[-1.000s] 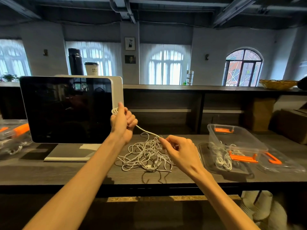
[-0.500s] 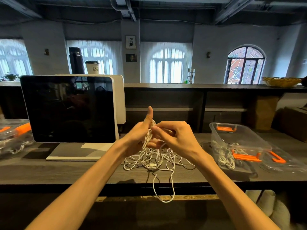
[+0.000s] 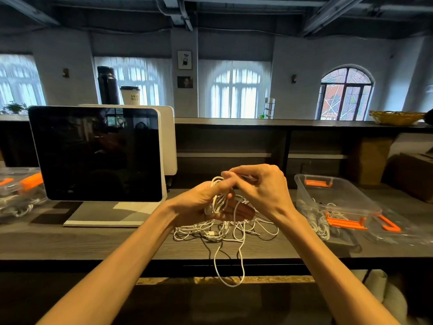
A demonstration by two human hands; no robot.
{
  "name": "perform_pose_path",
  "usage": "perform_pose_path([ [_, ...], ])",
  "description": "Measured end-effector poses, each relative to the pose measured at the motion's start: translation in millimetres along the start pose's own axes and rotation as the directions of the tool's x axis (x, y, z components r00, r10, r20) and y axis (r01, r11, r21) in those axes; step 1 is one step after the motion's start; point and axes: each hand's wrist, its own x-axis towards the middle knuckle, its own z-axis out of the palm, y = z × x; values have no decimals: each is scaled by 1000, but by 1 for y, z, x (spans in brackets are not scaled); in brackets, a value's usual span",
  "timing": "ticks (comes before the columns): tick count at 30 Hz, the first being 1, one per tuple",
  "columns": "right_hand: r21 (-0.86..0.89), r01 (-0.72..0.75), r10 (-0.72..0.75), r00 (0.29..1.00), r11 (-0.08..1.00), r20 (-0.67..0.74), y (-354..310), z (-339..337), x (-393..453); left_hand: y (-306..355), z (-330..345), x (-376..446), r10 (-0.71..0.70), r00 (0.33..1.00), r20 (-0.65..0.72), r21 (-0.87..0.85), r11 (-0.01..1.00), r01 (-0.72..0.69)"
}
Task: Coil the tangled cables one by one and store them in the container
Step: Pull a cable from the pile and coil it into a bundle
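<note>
Left hand point(image 3: 199, 202) curled round a small coil point(image 3: 218, 200) of white cable, held upright just above the tangled pile point(image 3: 225, 231) on the table point(image 3: 93, 245); right hand point(image 3: 262, 191) directly beside it, fingertips pinching the same cable's strand near the coil's top. Free length trailing down from the hands, through the pile and over the table's front edge as a hanging loop point(image 3: 230, 268) (so slack likely to come up from below). Clear container point(image 3: 332, 198) off to the right, nearer the right hand, coiled cables already inside.

The left hand point(image 3: 199, 202) grips a coiled white cable point(image 3: 218, 200); the right hand point(image 3: 260, 191) seemingly pinches its strand above the tangled white cables point(image 3: 225, 233).
</note>
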Motion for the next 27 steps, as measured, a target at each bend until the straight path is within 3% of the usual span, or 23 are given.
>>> perform_pose_path([
  [4, 61, -52, 50, 998, 997, 40, 0, -7, 1, -1, -11, -5, 24, 1000, 20, 17, 1000, -25],
  [7, 91, -89, 85, 995, 992, 51, 1, -13, -1, 0, -10, -6, 82, 995, -57, -7, 997, -82],
  [12, 91, -171, 163, 983, 981, 86, 14, -17, 1, 2, -16, 2, 131, 965, -226, -196, 965, -177],
  [20, -14, -271, 271, 962, 962, 22, 48, 14, 11, -9, -22, 13, -44, 974, -221, -91, 996, 24],
  [24, 146, -316, 310, 949, 937, 62, 53, 25, 19, -20, -27, 22, -88, 984, -154, -169, 984, 61],
  [27, 437, -423, 344, 905, 794, 251, 42, 27, 21, -26, -31, 25, -97, 993, -63, -251, 965, 78],
])
